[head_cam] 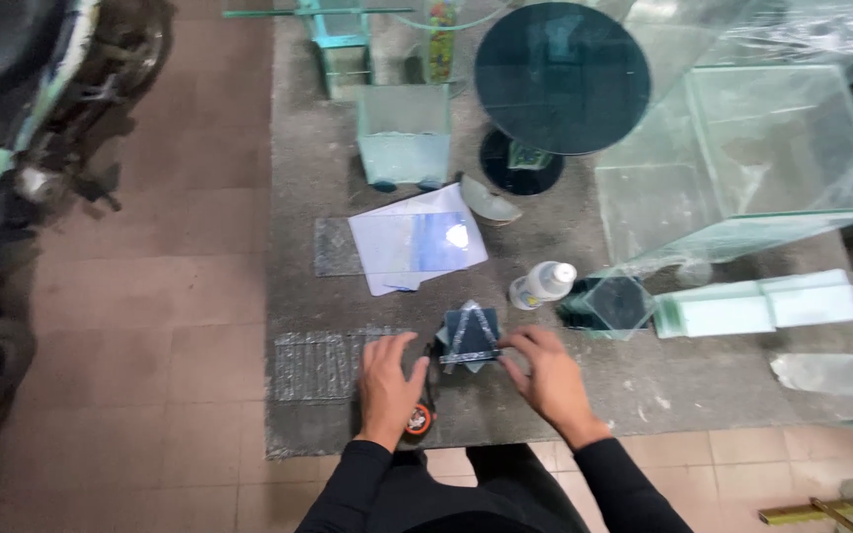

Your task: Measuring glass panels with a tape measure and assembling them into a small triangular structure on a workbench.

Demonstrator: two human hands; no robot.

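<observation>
Glass pieces lie stacked on the tabletop between my hands, corners pointing away from me, no clear long axis. Right hand fingers pinch their near edge; left hand rests spread flat, half hiding a tape measure.

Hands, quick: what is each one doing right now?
Left hand: open, fingers spread, resting flat beside the small dark glass piece.
Right hand: fingertips touching the glass piece's edge; a firm grip cannot be told.
</observation>
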